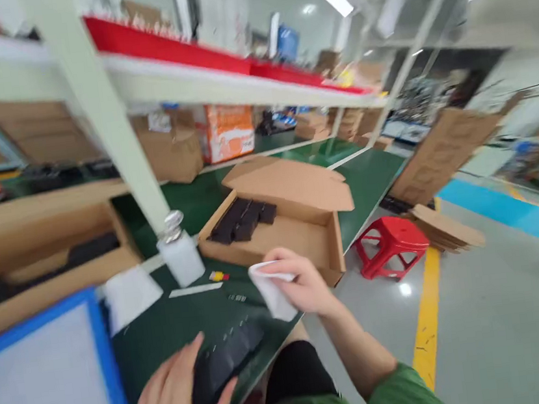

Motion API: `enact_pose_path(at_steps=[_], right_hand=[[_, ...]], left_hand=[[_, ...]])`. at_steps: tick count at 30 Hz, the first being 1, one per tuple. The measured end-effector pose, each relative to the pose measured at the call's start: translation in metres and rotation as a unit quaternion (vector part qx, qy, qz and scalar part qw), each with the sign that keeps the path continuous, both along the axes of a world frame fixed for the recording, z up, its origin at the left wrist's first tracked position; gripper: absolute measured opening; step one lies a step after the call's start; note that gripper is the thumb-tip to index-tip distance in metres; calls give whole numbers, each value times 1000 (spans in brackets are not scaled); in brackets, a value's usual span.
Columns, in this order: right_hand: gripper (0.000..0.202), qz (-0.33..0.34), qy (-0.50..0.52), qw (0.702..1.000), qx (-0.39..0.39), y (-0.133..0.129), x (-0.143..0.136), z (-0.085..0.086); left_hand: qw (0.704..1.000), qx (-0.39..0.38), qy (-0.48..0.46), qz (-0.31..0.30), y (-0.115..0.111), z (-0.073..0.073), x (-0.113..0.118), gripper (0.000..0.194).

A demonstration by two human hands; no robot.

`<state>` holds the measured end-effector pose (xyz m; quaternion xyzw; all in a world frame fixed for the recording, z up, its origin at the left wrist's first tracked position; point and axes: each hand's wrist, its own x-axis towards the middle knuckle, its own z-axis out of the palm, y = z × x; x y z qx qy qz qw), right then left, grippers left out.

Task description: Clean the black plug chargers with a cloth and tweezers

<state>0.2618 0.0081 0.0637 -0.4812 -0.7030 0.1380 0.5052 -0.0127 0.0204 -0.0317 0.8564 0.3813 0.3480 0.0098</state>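
My left hand (175,397) grips the end of a flat black block-shaped device (230,357) on the green bench top, thumb on the near side and fingers on the far side. A row of small bright points lies along the device's far edge. My right hand (304,283) pinches a folded white wipe (273,293) above the bench's front edge, apart from the device. Beyond it stands an open cardboard box (303,234) with several black blocks (242,218) in its left part. A white pump bottle (181,259) is upright left of that box.
A blue-framed tray (104,353) lies at the left, below another cardboard box (47,275) with black parts. A shelf post (101,111) rises behind the bottle. White paper (131,294), a yellow-red tag (219,276) and a white strip (196,290) lie nearby. A red stool (392,239) stands right.
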Motion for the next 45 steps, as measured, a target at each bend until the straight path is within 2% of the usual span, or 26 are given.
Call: enact_pose_path(at_steps=[2, 4, 7, 10, 12, 15, 18, 22, 29, 35, 37, 39, 42, 43, 45], right_hand=[[29, -17, 63, 997, -46, -31, 3, -23], [31, -19, 98, 990, -101, -50, 0, -43], [38, -3, 90, 983, -160, -66, -11, -63], [48, 22, 47, 983, -175, -75, -25, -68], [55, 42, -1, 984, -172, -76, -33, -67], [58, 59, -135, 979, -142, -69, -43, -63], [49, 39, -255, 962, -94, -51, -56, -61], [39, 28, -315, 947, -59, -31, -74, -62], [40, 41, -347, 936, -50, -52, -76, -53], [37, 16, -363, 930, -47, -36, -84, -60], [40, 22, -361, 931, -49, -38, -83, -59], [46, 50, -348, 934, -66, -48, -75, -53], [55, 146, -282, 937, -147, -64, -49, -32], [55, 140, -247, 943, -176, -68, -39, -25], [50, 26, -171, 964, -204, -71, -23, -15]], left_hand=[[997, -41, 60, 14, -9, 18, 11, 68], [990, -71, 118, 19, -8, 31, 22, 77], [981, -104, 161, 9, 0, 38, 32, 81], [977, -125, 174, -2, 2, 40, 35, 68], [976, -137, 169, -3, 1, 39, 35, 56], [980, -137, 143, 8, -1, 37, 34, 40], [984, -124, 129, 15, -1, 33, 35, 32], [985, -119, 122, 19, -1, 30, 35, 27], [986, -122, 112, 10, 0, 31, 34, 28], [986, -126, 112, 2, 1, 31, 34, 27], [985, -128, 114, 2, 1, 31, 34, 29], [984, -130, 118, 2, 1, 31, 33, 32], [981, -137, 135, -3, 0, 32, 31, 37], [980, -137, 142, -5, 0, 33, 31, 40], [978, -136, 156, -7, 0, 37, 32, 50]])
